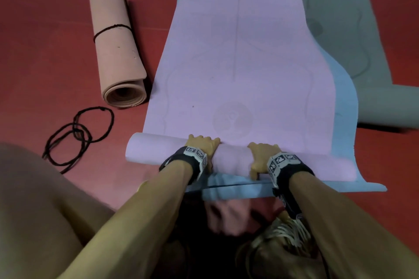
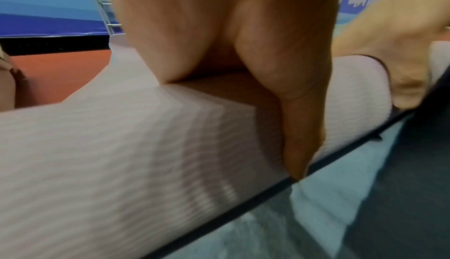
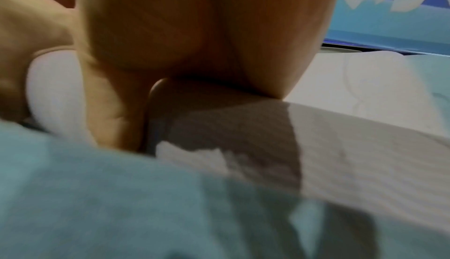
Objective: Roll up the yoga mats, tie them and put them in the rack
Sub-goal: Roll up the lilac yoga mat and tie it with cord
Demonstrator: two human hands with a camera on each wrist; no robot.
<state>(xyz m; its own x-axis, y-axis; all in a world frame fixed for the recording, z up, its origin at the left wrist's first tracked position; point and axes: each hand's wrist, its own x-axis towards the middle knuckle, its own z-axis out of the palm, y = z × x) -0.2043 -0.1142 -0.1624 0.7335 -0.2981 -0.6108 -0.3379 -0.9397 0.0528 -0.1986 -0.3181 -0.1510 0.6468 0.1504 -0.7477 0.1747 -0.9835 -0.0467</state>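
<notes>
A lilac yoga mat (image 1: 238, 56) lies unrolled away from me on top of a light blue mat (image 1: 344, 102). Its near end is wound into a roll (image 1: 233, 158) across the lower middle of the head view. My left hand (image 1: 204, 145) grips the roll left of centre, fingers curled over the top and thumb (image 2: 302, 132) down its near side. My right hand (image 1: 263, 154) grips it right of centre the same way, thumb (image 3: 116, 109) against the near side. In the wrist views the roll (image 2: 121, 147) fills the foreground under each palm (image 3: 194, 32).
A rolled beige mat (image 1: 115, 45) tied with a black cord lies on the red floor (image 1: 45, 52) to the left. Loose black cord loops (image 1: 79, 133) lie beside it. A grey-green mat (image 1: 353, 29) spreads at the right. My knee and shoe (image 1: 283, 238) are close below.
</notes>
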